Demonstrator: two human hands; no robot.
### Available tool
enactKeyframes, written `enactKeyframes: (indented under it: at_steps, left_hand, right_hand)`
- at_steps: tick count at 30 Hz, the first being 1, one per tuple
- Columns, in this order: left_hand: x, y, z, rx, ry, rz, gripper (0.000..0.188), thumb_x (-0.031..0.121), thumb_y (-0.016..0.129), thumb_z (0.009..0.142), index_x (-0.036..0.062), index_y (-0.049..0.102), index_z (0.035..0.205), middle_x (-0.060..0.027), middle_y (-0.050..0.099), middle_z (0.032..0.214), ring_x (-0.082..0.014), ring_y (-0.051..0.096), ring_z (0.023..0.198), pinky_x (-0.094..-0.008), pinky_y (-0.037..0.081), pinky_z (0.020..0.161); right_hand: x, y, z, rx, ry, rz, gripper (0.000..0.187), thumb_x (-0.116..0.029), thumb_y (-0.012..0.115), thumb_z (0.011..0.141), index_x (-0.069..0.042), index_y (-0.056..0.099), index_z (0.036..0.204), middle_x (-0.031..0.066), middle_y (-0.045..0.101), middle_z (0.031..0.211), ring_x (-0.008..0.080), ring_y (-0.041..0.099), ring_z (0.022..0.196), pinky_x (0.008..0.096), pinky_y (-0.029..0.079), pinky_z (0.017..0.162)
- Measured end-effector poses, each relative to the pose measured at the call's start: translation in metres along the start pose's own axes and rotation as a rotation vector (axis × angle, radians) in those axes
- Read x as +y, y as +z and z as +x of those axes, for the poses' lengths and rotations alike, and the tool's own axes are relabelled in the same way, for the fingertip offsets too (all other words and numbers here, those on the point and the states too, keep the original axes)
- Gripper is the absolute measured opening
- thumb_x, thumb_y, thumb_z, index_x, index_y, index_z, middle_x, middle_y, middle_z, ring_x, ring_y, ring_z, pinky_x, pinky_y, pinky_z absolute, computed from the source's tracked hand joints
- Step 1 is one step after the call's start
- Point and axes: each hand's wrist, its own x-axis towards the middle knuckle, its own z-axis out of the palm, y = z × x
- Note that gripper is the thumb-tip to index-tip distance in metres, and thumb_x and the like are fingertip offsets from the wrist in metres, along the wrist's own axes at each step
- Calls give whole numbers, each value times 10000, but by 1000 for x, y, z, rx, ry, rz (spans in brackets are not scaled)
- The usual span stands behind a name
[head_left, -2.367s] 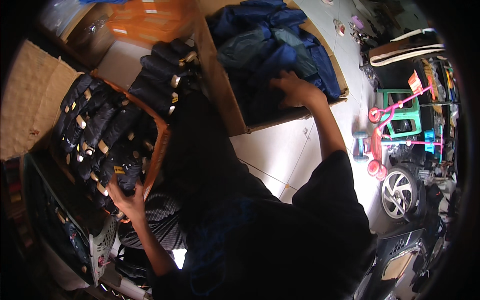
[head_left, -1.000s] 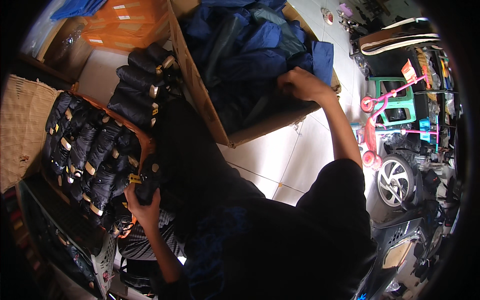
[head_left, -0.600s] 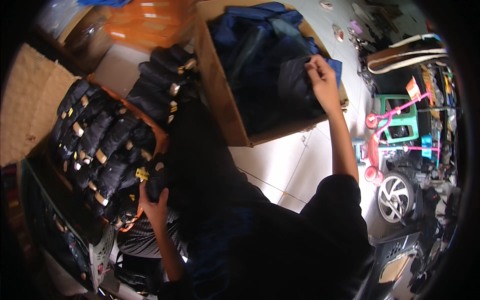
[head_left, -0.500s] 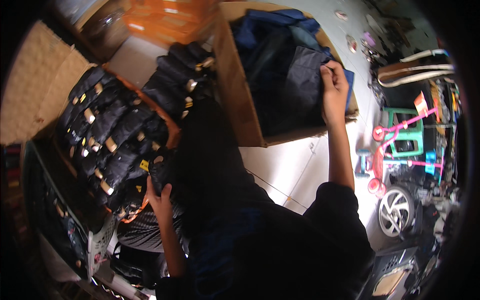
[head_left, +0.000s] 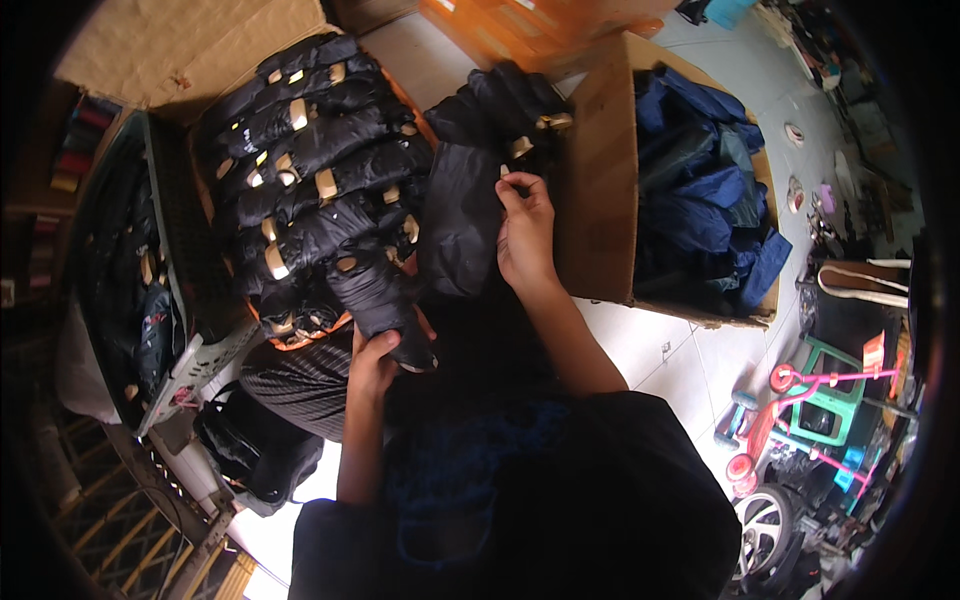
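Note:
My left hand [head_left: 372, 368] is wrapped round the lower end of a rolled black folding umbrella [head_left: 368, 297], its beige tip pointing away from me over the near edge of a pile. Just to the right, my right hand [head_left: 528, 232] pinches the upper edge of a flat black fabric sleeve [head_left: 456, 222], which hangs limp beside the umbrella. The pile of similar black umbrellas [head_left: 335, 135] lies in rows within an orange-rimmed holder, beige handle ends showing. More rolled black umbrellas [head_left: 495, 105] lie beyond the sleeve.
An open cardboard box [head_left: 600, 180] of blue and dark fabric pieces [head_left: 700, 195] stands to the right. At left is a dark plastic crate [head_left: 190, 255] with more umbrellas. Orange packages [head_left: 510, 35] lie at the far side; a pink scooter [head_left: 765, 425] and green stool [head_left: 830, 385] stand right.
My right hand has come left from the cardboard box, bringing the black sleeve close to the umbrella. My left hand now shows more of the umbrella it holds. The view has swung.

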Motion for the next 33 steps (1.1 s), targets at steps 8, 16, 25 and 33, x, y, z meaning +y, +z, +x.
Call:
enactKeyframes:
  at_steps: [8,16,25,33]
  left_hand:
    - [-7,-8,1,209,-81,156,651,187,696,779,-77,457,1324,-183,605,1211,-261,666,792,-368,555,706]
    - [-4,-17,-1,240,-53,152,606,238,680,799,-83,496,1279,-204,632,1148,-252,669,770,-345,552,699]
    - [22,14,8,76,-26,94,614,221,708,794,-65,461,1278,-233,637,1091,-270,683,761,-364,571,661]
    - [12,-5,-2,125,67,264,596,200,712,759,-76,501,1243,-183,661,1007,-242,673,803,-346,563,710]
  right_hand:
    - [13,-4,-4,-136,59,-194,220,-91,665,910,-87,583,1114,-12,607,912,40,523,714,197,382,591]
    - [10,-13,0,-233,-216,-453,117,34,685,877,-12,582,847,50,650,957,66,602,865,242,490,744]
    - [36,-6,-16,-448,-778,-655,226,122,677,702,-5,522,806,96,635,917,205,636,832,281,495,741]
    - [34,-3,-20,-617,-947,-850,248,130,632,632,-29,558,807,82,596,927,274,585,877,377,473,742]
